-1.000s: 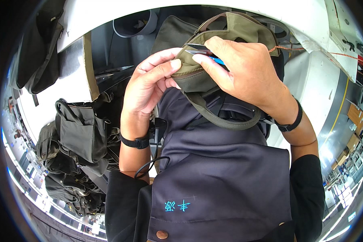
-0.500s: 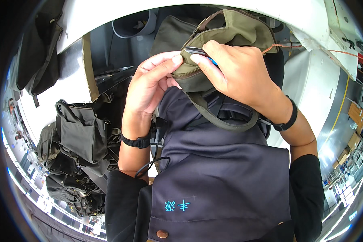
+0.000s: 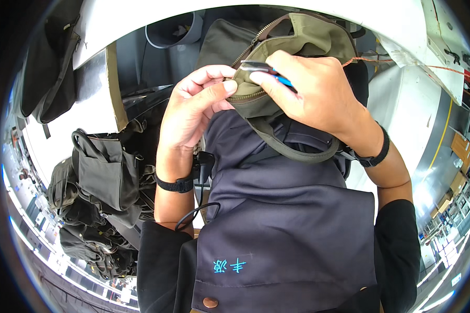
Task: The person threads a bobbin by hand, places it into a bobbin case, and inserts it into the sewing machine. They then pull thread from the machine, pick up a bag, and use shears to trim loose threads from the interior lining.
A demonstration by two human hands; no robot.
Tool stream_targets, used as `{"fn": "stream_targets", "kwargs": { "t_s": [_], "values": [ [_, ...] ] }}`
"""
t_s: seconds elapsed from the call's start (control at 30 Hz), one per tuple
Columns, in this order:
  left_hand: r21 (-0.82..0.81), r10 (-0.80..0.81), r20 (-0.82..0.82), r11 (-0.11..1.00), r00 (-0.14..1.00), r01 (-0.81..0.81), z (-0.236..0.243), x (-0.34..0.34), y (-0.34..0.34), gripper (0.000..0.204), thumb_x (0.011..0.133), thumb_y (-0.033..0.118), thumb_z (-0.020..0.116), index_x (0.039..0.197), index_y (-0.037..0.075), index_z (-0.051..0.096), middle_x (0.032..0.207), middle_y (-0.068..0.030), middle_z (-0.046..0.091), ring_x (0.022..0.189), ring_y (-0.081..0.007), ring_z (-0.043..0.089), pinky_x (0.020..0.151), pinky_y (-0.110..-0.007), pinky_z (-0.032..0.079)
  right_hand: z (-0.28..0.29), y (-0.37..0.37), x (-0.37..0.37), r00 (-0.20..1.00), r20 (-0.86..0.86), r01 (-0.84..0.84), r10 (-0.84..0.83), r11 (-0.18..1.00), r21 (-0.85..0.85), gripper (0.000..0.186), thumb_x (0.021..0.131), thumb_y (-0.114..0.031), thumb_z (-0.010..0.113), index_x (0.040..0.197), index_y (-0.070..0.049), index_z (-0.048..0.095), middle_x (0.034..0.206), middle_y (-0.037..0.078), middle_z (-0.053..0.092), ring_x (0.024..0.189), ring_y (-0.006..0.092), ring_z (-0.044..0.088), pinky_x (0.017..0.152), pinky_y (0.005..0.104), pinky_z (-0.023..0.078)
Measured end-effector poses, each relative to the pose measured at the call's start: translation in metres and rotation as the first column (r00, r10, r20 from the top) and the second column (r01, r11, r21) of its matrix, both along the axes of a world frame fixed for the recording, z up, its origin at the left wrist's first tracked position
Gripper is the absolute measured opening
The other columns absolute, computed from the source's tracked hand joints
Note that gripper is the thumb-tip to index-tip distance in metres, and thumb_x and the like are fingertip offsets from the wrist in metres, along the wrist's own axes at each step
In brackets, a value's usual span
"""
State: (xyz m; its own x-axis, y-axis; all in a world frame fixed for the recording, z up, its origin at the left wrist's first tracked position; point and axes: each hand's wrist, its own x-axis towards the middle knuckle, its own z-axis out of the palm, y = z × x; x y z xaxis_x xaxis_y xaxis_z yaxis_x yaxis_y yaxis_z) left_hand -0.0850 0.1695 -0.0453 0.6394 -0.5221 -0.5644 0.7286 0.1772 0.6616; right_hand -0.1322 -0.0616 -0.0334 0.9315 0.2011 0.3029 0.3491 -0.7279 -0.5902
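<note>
An olive-green fabric bag (image 3: 324, 39) lies over my lap with its zipped mouth spread open and its lighter lining showing. Between thumb and fingers, my left hand (image 3: 196, 104) pinches the bag's edge at the end of the zip. My right hand (image 3: 316, 88) holds a pair of thread snips (image 3: 284, 81) with a blue handle. The metal blades point left over the lining, a little short of my left fingertips. Whether the blades touch any thread is too small to tell. A carry handle (image 3: 297, 154) of the bag hangs toward me.
More dark green bags (image 3: 107, 169) are piled at my left, and others (image 3: 52, 68) hang above them. A grey bin (image 3: 175, 31) stands beyond the bag, under the curved white table edge (image 3: 245, 4). An orange cord (image 3: 371, 59) runs off right. A black cable (image 3: 196, 211) crosses near my left forearm.
My right hand has drawn slightly right, showing more of the snips' blue handle. The bag's handle has shifted a little right and up. My left hand keeps its pinch.
</note>
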Motion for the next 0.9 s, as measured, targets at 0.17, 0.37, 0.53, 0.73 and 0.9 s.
{"fn": "stream_targets", "kwargs": {
  "t_s": [0.17, 0.37, 0.53, 0.73, 0.9],
  "values": [
    [-0.056, -0.039, -0.017, 0.998, 0.999, 0.038, -0.003, 0.003, 0.001, 0.021, 0.092, 0.004, 0.067, 0.112, 0.0, 0.066, 0.098, -0.007, 0.071, 0.085, -0.0111, 0.069, 0.074, -0.023, 0.059, 0.004, -0.006, 0.0, 0.992, 0.058, -0.103, 0.111, 0.987, -0.127, 0.023, 0.09, -0.027, 0.067, 0.078, -0.01, 0.056, 0.055, 0.003, 0.056, 0.048, 0.0222, 0.059, 0.043, 0.0327, 0.044],
    [-0.106, -0.035, -0.045, 0.994, 0.998, 0.03, -0.007, 0.002, 0.001, 0.019, 0.092, 0.004, 0.066, 0.111, -0.001, 0.066, 0.097, -0.0076, 0.071, 0.084, -0.0118, 0.069, 0.075, -0.025, 0.058, 0.007, -0.005, 0.002, 0.992, 0.023, -0.117, 0.121, 0.985, -0.128, 0.022, 0.091, -0.027, 0.065, 0.079, -0.01, 0.057, 0.057, 0.003, 0.059, 0.049, 0.0221, 0.061, 0.044, 0.0326, 0.045],
    [-0.156, -0.042, -0.073, 0.987, 0.996, 0.03, -0.009, 0.003, 0.001, 0.019, 0.093, 0.004, 0.064, 0.111, -0.002, 0.065, 0.097, -0.0085, 0.071, 0.085, -0.0132, 0.069, 0.077, -0.027, 0.058, 0.008, -0.004, 0.001, 0.994, 0.005, -0.109, 0.111, 0.985, -0.131, 0.021, 0.091, -0.027, 0.065, 0.08, -0.01, 0.058, 0.057, 0.003, 0.059, 0.049, 0.0221, 0.061, 0.044, 0.0326, 0.045],
    [-0.192, -0.04, -0.085, 0.981, 0.996, 0.023, -0.009, 0.004, 0.0, 0.019, 0.093, 0.003, 0.063, 0.111, -0.002, 0.065, 0.099, -0.0095, 0.071, 0.086, -0.0151, 0.07, 0.08, -0.029, 0.059, 0.007, -0.004, 0.002, 0.994, 0.014, -0.103, 0.105, 0.987, -0.123, 0.021, 0.091, -0.027, 0.064, 0.08, -0.011, 0.058, 0.056, 0.003, 0.059, 0.049, 0.0222, 0.061, 0.044, 0.033, 0.045],
    [-0.176, -0.04, -0.079, 0.984, 0.996, 0.025, -0.012, 0.003, 0.001, 0.019, 0.093, 0.003, 0.063, 0.111, -0.002, 0.065, 0.098, -0.0093, 0.071, 0.086, -0.0154, 0.07, 0.079, -0.029, 0.059, 0.006, -0.004, 0.002, 0.994, 0.013, -0.104, 0.107, 0.986, -0.13, 0.02, 0.091, -0.027, 0.064, 0.08, -0.011, 0.058, 0.056, 0.002, 0.059, 0.048, 0.0221, 0.06, 0.043, 0.033, 0.044]
  ]
}}
